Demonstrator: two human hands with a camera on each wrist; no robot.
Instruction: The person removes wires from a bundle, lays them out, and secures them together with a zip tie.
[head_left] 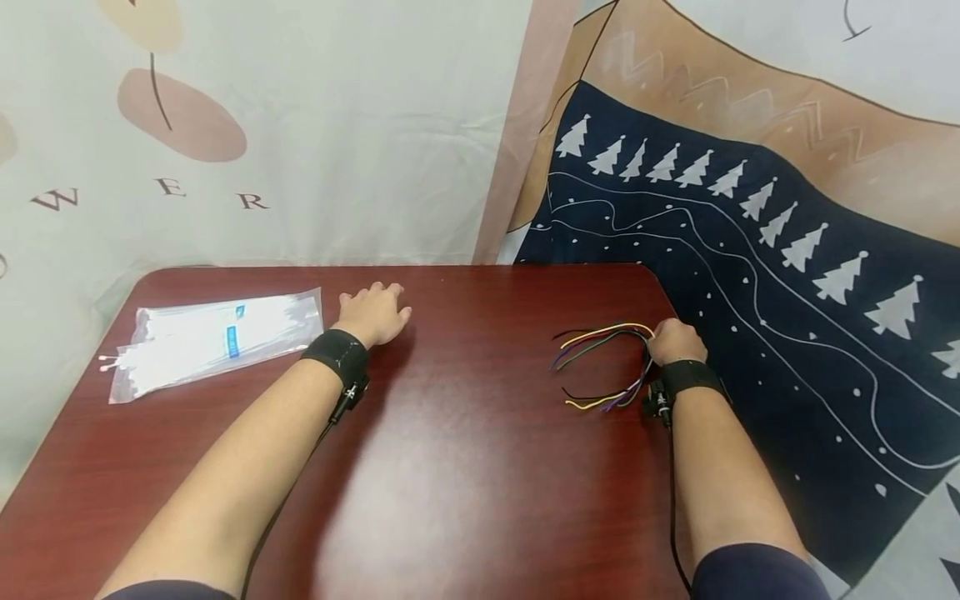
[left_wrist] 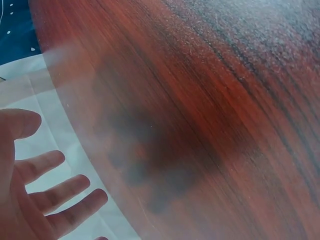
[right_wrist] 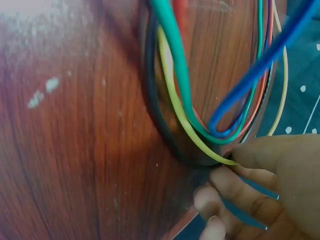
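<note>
My right hand pinches the bend of the coloured wires at the right edge of the table; my left hand rests relaxed, holding nothing, near the bag of zip ties; a loose pinch could let strands slip off the edge.

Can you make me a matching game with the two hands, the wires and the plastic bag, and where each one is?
Things:
1. left hand
2. right hand
3. bundle of coloured wires
4. bag of white zip ties

Places or states:
A. lies at the table's far left corner
B. rests open on the table's middle
C. bent in a loop near the right edge
D. pinches the wires

Pairs: 1-B, 2-D, 3-C, 4-A
</note>
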